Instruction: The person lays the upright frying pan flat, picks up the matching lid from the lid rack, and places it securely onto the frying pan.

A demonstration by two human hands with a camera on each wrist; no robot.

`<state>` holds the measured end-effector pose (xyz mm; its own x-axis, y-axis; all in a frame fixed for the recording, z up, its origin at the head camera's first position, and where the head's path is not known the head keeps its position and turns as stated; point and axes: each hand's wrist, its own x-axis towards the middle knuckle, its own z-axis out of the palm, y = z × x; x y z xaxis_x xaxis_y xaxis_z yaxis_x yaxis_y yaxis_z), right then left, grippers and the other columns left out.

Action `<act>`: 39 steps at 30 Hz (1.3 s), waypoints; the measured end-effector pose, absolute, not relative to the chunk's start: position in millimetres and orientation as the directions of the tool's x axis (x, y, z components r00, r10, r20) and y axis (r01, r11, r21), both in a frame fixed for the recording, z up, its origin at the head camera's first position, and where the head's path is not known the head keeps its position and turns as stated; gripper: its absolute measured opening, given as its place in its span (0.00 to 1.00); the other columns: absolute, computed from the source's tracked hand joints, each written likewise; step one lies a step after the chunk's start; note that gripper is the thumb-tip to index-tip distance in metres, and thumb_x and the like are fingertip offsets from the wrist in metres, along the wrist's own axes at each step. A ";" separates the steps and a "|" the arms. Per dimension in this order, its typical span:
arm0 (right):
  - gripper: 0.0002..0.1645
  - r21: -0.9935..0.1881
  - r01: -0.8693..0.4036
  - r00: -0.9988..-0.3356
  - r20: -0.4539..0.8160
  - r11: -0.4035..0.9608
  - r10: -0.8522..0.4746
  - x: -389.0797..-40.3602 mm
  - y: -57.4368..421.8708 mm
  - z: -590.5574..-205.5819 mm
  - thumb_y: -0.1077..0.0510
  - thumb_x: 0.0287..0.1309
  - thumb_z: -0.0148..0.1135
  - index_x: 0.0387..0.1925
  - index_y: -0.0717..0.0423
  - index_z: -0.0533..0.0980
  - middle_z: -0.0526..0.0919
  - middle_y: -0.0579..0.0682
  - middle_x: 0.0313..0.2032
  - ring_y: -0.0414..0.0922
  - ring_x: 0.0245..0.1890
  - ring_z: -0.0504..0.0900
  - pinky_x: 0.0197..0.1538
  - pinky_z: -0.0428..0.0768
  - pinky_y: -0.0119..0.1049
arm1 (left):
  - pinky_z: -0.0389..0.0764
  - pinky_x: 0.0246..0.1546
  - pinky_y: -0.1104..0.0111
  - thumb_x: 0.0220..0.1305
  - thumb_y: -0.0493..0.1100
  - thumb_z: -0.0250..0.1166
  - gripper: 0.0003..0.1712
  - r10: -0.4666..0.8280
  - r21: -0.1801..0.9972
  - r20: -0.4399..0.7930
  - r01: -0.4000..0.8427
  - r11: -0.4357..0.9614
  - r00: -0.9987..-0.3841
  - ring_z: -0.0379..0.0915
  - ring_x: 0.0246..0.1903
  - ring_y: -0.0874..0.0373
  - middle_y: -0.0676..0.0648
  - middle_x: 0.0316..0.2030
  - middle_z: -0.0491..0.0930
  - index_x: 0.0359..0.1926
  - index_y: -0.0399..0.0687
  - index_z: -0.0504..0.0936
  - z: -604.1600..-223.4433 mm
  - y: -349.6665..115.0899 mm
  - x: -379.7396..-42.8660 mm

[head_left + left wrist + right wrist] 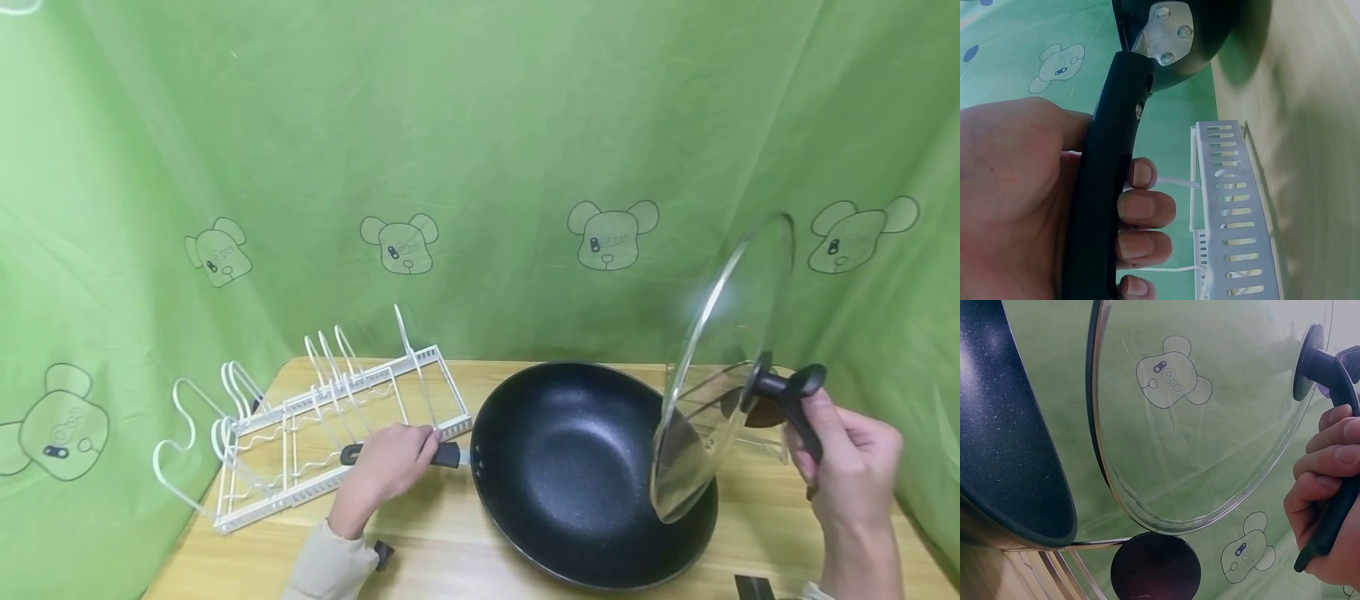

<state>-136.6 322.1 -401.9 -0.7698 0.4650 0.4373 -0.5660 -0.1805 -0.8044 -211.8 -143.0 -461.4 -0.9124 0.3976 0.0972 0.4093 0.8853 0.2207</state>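
Observation:
My left hand (393, 458) grips the black handle (1100, 181) of a deep black frying pan (577, 475), its fingers curled round it in the left wrist view. The pan faces up over the table; whether its base touches the wood is hard to tell. On the right, my right hand (855, 458) holds a clear glass lid (1210, 456) by its black knob handle (795, 392). The lid stands nearly on edge in the air, its lower rim overlapping the pan's right side in the head view. Nothing shows inside the pan.
A white metal rack (300, 483) with upright wire dividers stands at the left, partly under the pan handle. Behind the lid is a dark round object (1155, 569), its kind unclear. Green printed cloth (495, 167) hangs round the wooden table (442, 550).

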 end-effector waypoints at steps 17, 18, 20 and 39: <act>0.28 -0.856 -0.505 -0.786 0.405 -0.109 0.467 -132.0 323.9 -399.9 0.72 0.70 0.55 0.10 0.74 0.70 0.66 0.54 0.05 0.42 0.03 0.59 0.08 0.44 0.37 | 0.80 0.30 0.58 0.81 0.54 0.48 0.24 0.387 0.174 0.149 0.410 0.895 -0.910 0.79 0.29 0.54 0.55 0.20 0.72 0.23 0.58 0.69 -470.3 -143.1 -215.4; 0.28 -0.858 -0.503 -0.785 0.402 -0.105 0.471 -131.9 324.6 -399.7 0.72 0.70 0.55 0.10 0.74 0.70 0.66 0.54 0.04 0.42 0.02 0.58 0.08 0.44 0.37 | 0.80 0.30 0.58 0.81 0.54 0.49 0.24 0.384 0.170 0.156 0.408 0.897 -0.910 0.80 0.29 0.54 0.54 0.20 0.73 0.23 0.58 0.69 -470.5 -142.6 -215.4; 0.28 -0.868 -0.488 -0.785 0.392 -0.091 0.480 -131.5 325.4 -399.0 0.71 0.70 0.55 0.10 0.74 0.71 0.65 0.54 0.04 0.42 0.02 0.58 0.09 0.44 0.37 | 0.80 0.29 0.58 0.81 0.54 0.49 0.24 0.379 0.165 0.167 0.404 0.900 -0.910 0.80 0.29 0.54 0.54 0.22 0.75 0.22 0.58 0.70 -471.2 -141.7 -215.8; 0.17 -0.937 -0.268 -0.760 0.348 0.224 0.549 -129.4 324.7 -391.0 0.66 0.65 0.66 0.19 0.66 0.84 0.67 0.53 0.03 0.40 0.02 0.61 0.08 0.54 0.38 | 0.75 0.21 0.63 0.80 0.52 0.49 0.26 0.369 0.145 0.204 0.401 0.904 -0.907 0.73 0.21 0.58 0.55 0.17 0.69 0.19 0.57 0.66 -473.8 -140.2 -220.5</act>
<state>-129.4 324.7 -391.0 -0.7596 0.5492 0.3484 -0.2677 0.2242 -0.9370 -220.5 -140.2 -473.8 -0.9066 0.3693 0.2041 0.4011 0.9044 0.1454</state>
